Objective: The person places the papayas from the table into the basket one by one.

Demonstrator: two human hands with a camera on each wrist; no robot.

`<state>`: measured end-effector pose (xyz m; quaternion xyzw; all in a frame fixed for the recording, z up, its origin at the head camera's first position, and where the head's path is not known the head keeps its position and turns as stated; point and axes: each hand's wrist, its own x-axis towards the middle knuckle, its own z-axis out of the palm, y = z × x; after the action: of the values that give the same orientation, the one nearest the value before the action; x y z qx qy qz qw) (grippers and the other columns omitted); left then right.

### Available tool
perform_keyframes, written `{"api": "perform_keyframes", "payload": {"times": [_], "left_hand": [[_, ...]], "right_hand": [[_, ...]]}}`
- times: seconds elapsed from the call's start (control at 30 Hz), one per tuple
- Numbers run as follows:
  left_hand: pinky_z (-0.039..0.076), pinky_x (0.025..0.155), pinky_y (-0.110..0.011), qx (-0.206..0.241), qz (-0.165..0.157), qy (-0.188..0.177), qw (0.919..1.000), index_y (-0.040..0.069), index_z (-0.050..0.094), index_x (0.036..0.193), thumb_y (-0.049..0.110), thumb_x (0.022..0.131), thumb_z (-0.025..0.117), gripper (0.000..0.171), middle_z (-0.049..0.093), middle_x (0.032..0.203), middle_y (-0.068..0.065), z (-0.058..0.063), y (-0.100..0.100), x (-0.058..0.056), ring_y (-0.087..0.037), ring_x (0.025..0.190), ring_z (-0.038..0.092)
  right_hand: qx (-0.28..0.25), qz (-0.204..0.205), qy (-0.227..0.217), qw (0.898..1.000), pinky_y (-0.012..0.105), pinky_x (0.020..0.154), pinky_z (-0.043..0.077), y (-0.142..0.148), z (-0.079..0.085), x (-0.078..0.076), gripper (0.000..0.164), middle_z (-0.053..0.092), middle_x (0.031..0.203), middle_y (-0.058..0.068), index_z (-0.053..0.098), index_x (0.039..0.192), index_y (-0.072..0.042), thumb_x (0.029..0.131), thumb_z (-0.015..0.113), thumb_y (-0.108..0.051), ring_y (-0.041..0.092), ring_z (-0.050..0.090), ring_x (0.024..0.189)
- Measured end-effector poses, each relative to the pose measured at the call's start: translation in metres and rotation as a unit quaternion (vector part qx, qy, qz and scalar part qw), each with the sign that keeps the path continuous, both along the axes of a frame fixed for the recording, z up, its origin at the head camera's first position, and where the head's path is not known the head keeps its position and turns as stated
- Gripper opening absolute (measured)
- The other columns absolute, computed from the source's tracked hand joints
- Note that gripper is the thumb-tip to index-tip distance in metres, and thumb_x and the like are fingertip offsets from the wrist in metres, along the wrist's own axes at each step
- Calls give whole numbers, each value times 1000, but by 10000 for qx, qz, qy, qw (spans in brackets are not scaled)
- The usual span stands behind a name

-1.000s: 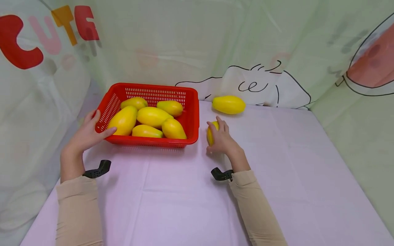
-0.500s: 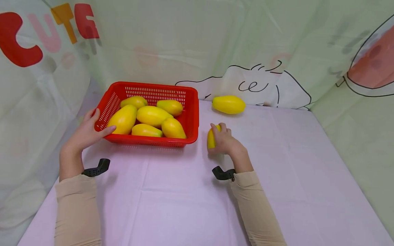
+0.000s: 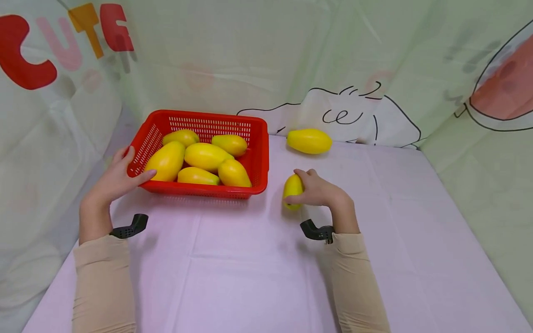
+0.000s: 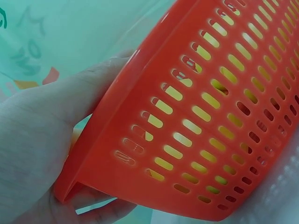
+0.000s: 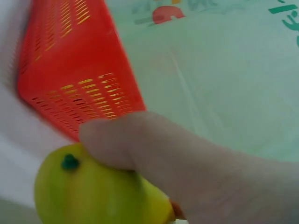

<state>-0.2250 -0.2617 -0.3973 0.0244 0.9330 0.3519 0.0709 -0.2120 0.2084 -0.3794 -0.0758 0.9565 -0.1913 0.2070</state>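
My left hand [image 3: 120, 178] grips the near left corner of a red plastic basket [image 3: 268, 152], thumb over the rim and fingers on the outside. In the left wrist view the slotted basket wall [image 4: 201, 140] fills most of the frame. Several yellow papayas [image 3: 208, 157] lie inside the basket. To the right of it, my right hand [image 3: 318, 189] holds another yellow papaya [image 3: 291, 196], its thumb at the near end. The right wrist view shows the thumb beside the green stem nub of this papaya [image 5: 93, 191].
One more yellow papaya [image 3: 309, 141] lies on the table near the back wall, behind my right hand. A pale pinkish cloth [image 3: 233, 277] covers the table. Printed pale green sheeting [image 3: 233, 60] hangs along the back and sides.
My right hand has closed round the papaya and shifted slightly right and nearer with it, turning its near end toward me. The left hand and basket have hardly moved.
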Motion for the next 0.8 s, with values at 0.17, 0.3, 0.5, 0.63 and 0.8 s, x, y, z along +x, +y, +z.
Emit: {"api": "perform_keyframes", "payload": {"times": [0.17,0.3,0.5,0.63,0.8], "left_hand": [[33,101,-67,-17,-49,-36,10000,13,-9,151,58,85,58,104,-13,159,-17,1,-1,0,-47,141,10],[29,103,-68,-33,-140,-149,9998,14,-11,151,60,85,57,105,-15,158,-15,2,-3,1,-46,142,7],[31,102,-68,-58,-159,-228,9996,14,-12,151,57,85,58,105,-17,158,-15,2,-3,0,-46,142,6],[31,102,-68,-89,-178,-235,9995,14,-12,151,56,85,59,106,-18,158,-15,3,-3,1,-47,142,6],[29,101,-69,-93,-208,-238,9995,14,-13,150,56,86,58,105,-19,158,-15,4,-2,3,-47,142,3]], "right_hand": [[-467,-267,518,9972,46,93,45,5,13,3,93,27,140,21,19,150,-11,80,69,-45,32,47,111],[-819,-440,1039,9902,49,97,44,7,22,7,96,20,144,23,17,151,-9,80,70,-44,34,46,112],[-1231,-749,1752,9739,50,96,45,1,30,12,100,18,149,18,13,153,-17,78,71,-47,34,48,113],[-1578,-902,2290,9563,48,95,47,-10,33,14,99,21,149,12,17,152,-19,76,74,-46,33,48,115],[-1972,-1053,3105,9239,45,100,47,-27,30,13,97,23,147,10,23,150,-18,74,78,-40,28,44,122]]}}
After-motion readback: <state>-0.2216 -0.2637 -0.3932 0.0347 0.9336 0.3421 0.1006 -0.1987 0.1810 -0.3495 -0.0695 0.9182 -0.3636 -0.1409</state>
